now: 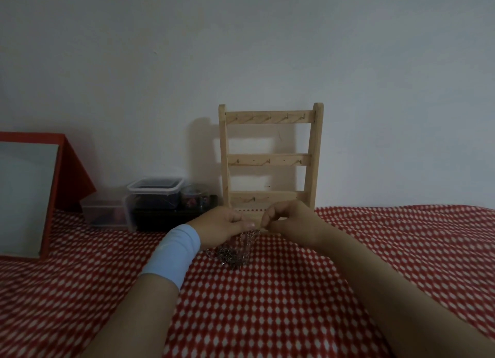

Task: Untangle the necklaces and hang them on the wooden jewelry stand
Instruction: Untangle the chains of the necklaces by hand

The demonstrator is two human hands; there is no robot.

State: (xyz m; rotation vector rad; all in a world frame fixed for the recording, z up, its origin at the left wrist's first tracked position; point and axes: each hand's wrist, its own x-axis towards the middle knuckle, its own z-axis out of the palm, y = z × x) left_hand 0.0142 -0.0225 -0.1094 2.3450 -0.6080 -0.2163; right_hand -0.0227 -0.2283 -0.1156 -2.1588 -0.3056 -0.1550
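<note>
While two bare hands meet over a red-and-white cloth (267,304) | left hand (222,222) and right hand (288,217) each pinch chain strands | one tangled necklace heap (232,256) — count unclear — rests just below | one wooden stand (269,159), three hook rails, bare | three plastic containers (155,194) left — one red-framed mirror (26,194).

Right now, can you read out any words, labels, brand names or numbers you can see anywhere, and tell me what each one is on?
No readable text anywhere in this view.
Pale wooden jewelry stand with hook rails: bare wood, no markings.
Clear plastic lidded boxes beside it: no label shows; contents too dark to make out.
Red-framed mirror: plain.
Red and white patterned cloth: pattern only.
Light blue wristband on the left arm: no print visible.
</note>
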